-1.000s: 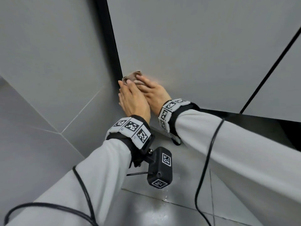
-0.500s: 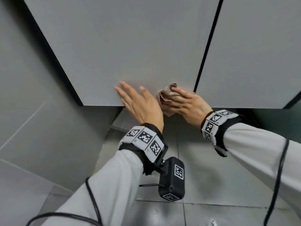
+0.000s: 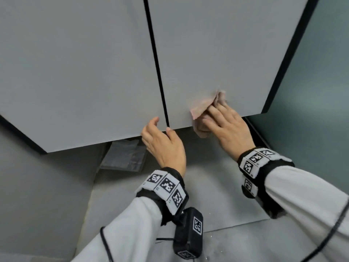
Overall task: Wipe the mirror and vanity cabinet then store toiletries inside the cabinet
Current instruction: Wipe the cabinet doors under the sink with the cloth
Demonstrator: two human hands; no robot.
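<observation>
Soft, light cloth (image 3: 203, 110), likely slips: pin mid-wad. Flat-fingered right hand (image 3: 229, 129) presses it at door's (image 3: 217, 53) 6 o'clock; left hand (image 3: 163, 144) grip unclear.

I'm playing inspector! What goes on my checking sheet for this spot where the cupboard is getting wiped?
Surface: right cabinet door, grey and shut; left cabinet door beside it, with a dark gap between them.
Job's things: pink cloth, bunched against the right cabinet door near its lower edge; no toiletries seen.
Clutter: grey flat thing under the cabinet, too unclear to name.
Grippers: right hand presses the pink cloth with straight fingers; left hand holds nothing, its fingertips at the doors' lower edge by the gap.
Cables: left cable and right cable, both black, trail past the sleeves.
Surroundings: grey wall; greenish panel on the right.
</observation>
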